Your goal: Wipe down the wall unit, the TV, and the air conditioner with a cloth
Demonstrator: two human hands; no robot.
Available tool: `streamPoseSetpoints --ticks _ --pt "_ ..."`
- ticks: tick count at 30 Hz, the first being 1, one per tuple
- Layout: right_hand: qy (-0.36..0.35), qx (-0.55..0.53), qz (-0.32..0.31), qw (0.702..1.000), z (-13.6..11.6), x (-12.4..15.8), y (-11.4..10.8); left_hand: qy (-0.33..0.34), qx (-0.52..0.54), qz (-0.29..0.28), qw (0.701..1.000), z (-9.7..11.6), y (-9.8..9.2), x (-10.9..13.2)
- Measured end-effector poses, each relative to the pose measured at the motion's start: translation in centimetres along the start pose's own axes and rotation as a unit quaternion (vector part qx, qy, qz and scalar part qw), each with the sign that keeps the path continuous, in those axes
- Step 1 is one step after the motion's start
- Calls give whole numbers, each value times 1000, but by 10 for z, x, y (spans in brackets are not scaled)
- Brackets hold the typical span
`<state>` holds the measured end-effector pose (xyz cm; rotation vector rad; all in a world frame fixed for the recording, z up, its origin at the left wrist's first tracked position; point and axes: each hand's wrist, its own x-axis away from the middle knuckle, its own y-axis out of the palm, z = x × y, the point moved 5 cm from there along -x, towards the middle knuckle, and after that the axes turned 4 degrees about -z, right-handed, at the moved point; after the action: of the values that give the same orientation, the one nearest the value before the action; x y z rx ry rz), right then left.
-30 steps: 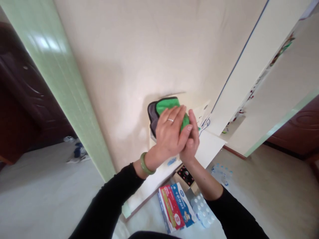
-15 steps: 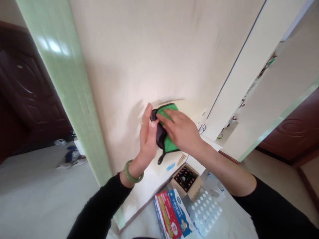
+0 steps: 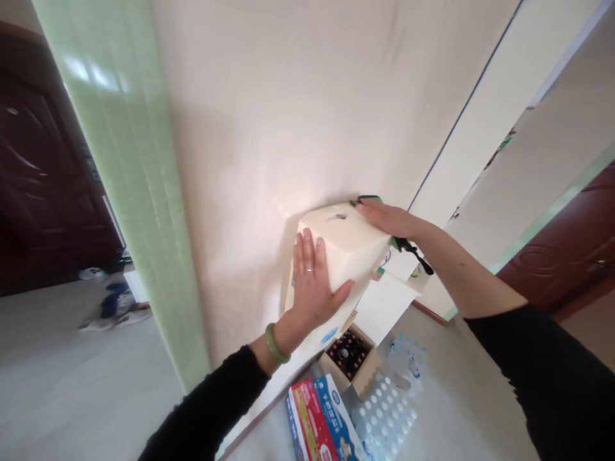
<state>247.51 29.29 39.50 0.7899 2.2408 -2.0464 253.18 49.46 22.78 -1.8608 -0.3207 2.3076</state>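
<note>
We look through a single camera worn on the person's head, facing forward and down along both forearms. It sits above the left hand and right hand, near enough that we see the top face of the cream box between them. Beyond and above the hands, the wall fills our view; below them, we look farther down to the floor. Our view spreads wide, taking in a dark door well left of the left hand and a reddish door right of the right hand. The green post, left of the left hand, leans in our view.
</note>
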Motion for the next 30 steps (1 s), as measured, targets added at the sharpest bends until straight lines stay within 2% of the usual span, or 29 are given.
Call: streamPoseSetpoints --ticks 3,7,11,13,15,17,23,25,27,30 --pt "-37 -38 -45 998 -32 -3 8 7 -3 2 1000 0 0 0" --pt "-151 -63 -98 982 -76 8 14 10 -4 6 1000 -1 2 1" --pt "-294 -68 -134 944 -121 23 22 6 -14 9 1000 -4 8 6" --pt "-334 -70 -139 929 -135 26 24 -1 -19 9 1000 -6 10 8" --pt "-324 -71 -132 934 -134 22 23 -3 -21 7 1000 -6 9 8" --pt "-284 -66 -119 949 -118 12 19 4 -18 5 1000 -5 6 6" --pt "-96 -40 -73 992 -22 -29 9 21 -22 -1 1000 -1 -2 2" --pt "-51 -28 -61 996 -7 -32 8 19 -22 5 1000 -2 -2 2" --pt "-63 -28 -65 995 -18 -23 9 14 -17 5 1000 -2 -1 2" --pt "-193 -49 -98 975 -66 2 13 10 -2 0 1000 -4 -1 2"
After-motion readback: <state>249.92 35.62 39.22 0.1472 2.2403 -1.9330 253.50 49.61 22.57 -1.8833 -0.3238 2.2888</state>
